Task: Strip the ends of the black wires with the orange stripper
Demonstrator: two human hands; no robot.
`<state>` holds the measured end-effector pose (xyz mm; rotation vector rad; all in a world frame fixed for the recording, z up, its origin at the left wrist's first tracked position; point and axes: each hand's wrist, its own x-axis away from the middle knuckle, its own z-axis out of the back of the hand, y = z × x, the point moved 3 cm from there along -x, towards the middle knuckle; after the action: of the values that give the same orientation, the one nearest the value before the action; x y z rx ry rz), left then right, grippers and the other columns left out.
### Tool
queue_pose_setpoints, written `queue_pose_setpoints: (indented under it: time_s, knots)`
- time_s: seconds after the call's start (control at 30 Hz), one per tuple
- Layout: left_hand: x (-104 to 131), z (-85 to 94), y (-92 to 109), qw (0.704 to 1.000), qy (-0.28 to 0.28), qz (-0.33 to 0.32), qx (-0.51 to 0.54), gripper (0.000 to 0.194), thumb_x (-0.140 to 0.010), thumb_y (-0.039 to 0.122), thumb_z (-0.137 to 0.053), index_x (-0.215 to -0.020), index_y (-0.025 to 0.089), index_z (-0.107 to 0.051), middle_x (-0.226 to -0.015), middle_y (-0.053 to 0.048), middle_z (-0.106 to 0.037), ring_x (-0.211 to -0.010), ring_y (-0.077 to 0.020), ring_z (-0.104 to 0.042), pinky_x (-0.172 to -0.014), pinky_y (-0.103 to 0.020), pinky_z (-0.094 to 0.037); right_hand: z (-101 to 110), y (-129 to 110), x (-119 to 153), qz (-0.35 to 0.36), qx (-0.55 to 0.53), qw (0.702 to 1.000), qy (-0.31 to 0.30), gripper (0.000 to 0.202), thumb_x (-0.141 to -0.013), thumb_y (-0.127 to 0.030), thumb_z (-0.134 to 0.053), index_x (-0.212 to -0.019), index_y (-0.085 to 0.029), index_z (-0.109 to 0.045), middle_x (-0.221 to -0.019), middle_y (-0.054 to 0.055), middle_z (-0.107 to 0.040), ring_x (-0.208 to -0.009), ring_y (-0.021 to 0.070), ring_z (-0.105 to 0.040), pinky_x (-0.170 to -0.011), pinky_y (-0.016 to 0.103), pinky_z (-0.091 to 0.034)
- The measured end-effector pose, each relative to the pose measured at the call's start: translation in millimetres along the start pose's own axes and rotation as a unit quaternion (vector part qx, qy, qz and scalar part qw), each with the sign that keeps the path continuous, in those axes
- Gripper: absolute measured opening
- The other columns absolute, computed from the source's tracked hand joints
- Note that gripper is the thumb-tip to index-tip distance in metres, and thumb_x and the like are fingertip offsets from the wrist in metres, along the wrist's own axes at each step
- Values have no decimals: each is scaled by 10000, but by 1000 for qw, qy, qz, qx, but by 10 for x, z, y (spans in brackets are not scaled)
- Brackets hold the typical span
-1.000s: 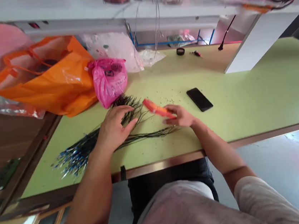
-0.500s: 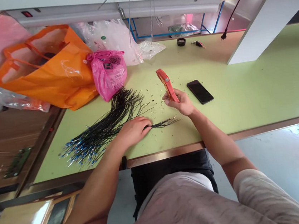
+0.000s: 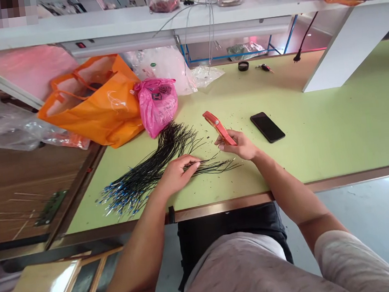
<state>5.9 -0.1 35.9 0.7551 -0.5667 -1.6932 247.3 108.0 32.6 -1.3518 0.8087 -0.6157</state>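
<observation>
- The left hand (image 3: 179, 172) lies low on the bench top (image 3: 320, 141), thumb and fingertips pinched on the black wires (image 3: 152, 162); I can't tell how many strands it has.
- The right hand (image 3: 239, 145), at its two o'clock, grasps a red hand tool (image 3: 217, 127), whose far end points to about eleven; whether the tool's mouth is parted I can't make out.
- A second ago the left hand was spread above the wires; now it is down and pinching, strand ends (image 3: 230, 164) fanning past it towards three o'clock. The tool has swung more upright and is clear of them, so the strands are held but uncut by anything touching them now.
- The main heap curves from the left hand's twelve round to its blue tips (image 3: 123, 198) between eight and nine.
- Stray strands cross at one o'clock, close enough to snag, I'd judge.
- Past the heap, at eleven to twelve, a pink bag (image 3: 158, 108) crowds its far end; the orange bag (image 3: 106, 114) slumps beside it.
- A phone (image 3: 268, 127) lies at the right hand's two o'clock, outside the space between the hands.
</observation>
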Motion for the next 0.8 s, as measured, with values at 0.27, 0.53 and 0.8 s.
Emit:
queue_pose_setpoints:
  time_s: [0.27,0.53,0.8]
  knots:
    - [3,-133,-229,991,55,45,111,409,-1006,574,-626,-1140,198,-717,-957,-93,-834,-894,-254,-799,-859,-385,-626,-91,90,25,-4,-3,995,-95,416,-796,-376,-894,-1142,-185,-765,-1136,108,-785,-996,227,-727,-827,356,-609]
    - [-16,-284,-314,976,47,59,205,325,-1019,534,-612,-1095,218,-606,-1007,-80,-796,-817,-206,-771,-803,-371,-619,-132,120,10,20,-80,993,-89,423,-809,-406,-915,-1136,-212,-729,-1236,111,-785,-1022,228,-747,-962,425,-607]
    - [-226,-152,-143,989,-2,52,138,243,-952,450,-668,-1034,221,-661,-812,-14,-738,-696,-190,-704,-678,-310,-542,-183,233,-15,-35,-49,998,27,400,-742,-378,-917,-1034,-197,-712,-999,52,-762,-886,188,-687,-842,371,-563]
